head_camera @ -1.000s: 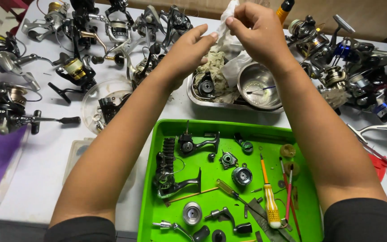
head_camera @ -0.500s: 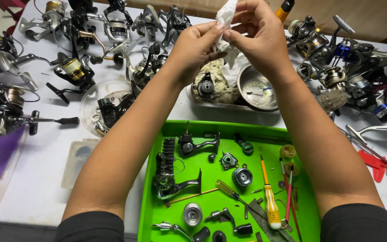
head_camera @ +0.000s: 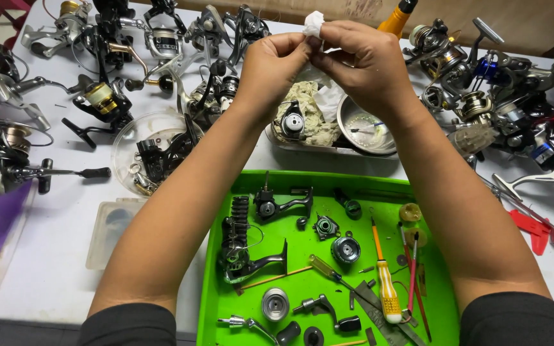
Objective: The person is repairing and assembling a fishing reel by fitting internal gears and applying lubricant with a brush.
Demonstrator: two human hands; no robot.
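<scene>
1. Closest to the person is the green tray [head_camera: 226,282]. It holds small reel parts, a yellow-handled screwdriver [head_camera: 386,288] and a dark reel body [head_camera: 242,253]. No hand touches any of these.

2. A bit farther, just past the tray's far edge, sits a metal tray [head_camera: 335,148] with a crumpled rag [head_camera: 312,118] and a shiny metal bowl [head_camera: 365,125] in it. It lies right under the raised hands.

3. Above that tray, both hands meet in the air. The left hand [head_camera: 270,67] and the right hand [head_camera: 363,61] touch at the fingertips, and both pinch the same white cloth [head_camera: 313,24]. The fingers are curled in tight, not spread.

4. The cloth pokes up out of the pinch, so its long way runs up and down (only its top tuft shows; the rest is hidden in the fingers). I cannot tell if a small part is wrapped inside it.

5. Both hands are on the cloth. The left thumb and finger sit just below the tuft, and the right hand wraps over from the other side.

6. Farthest away, fishing reels [head_camera: 104,96] lie along the back of the white table [head_camera: 52,256], on the left and on the right. A clear round tub [head_camera: 123,144] with dark parts sits to the left, well apart from the hands.
</scene>
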